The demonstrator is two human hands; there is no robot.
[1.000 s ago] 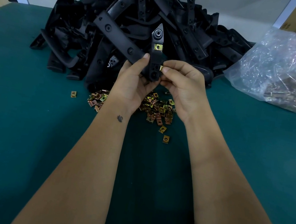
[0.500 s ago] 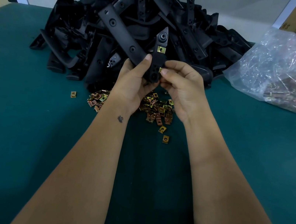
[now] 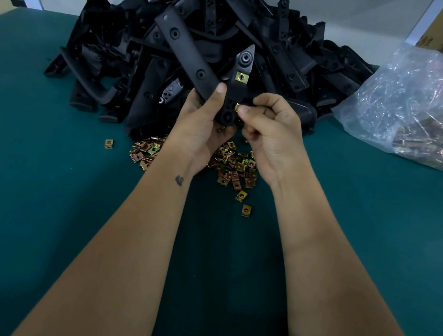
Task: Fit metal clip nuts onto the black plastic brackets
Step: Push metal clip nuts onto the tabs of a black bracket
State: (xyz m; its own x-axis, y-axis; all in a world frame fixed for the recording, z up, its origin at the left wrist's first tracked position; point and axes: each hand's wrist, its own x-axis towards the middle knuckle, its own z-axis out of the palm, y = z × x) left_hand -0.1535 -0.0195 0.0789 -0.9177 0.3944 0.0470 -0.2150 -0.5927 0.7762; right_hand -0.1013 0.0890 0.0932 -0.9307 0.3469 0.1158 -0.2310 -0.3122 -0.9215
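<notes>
bracket (image 3: 235, 88) held up in front of the black bracket pile (image 3: 204, 49), pointed tip up and leaning slightly right. left hand (image 3: 206, 125) grip wrapped round its lower body, thumb lying up the left edge. fitted clip nut (image 3: 240, 77) already sits on the bracket just below the round boss near the tip. right hand (image 3: 273, 126) grip closed in a pinch, thumb and forefinger on a second clip nut (image 3: 236, 107) pressed against the bracket's right edge, lower down than the fitted one; how far it's seated i can't tell. loose clip nuts (image 3: 229, 166) scattered on the green table (image 3: 33, 210) just in front of the pile, under both wrists, with a stray nut (image 3: 109, 143) off to the left of them. clear plastic bag (image 3: 426, 113) of more nuts lies right of the pile, touching its edge. white wall behind the pile.
</notes>
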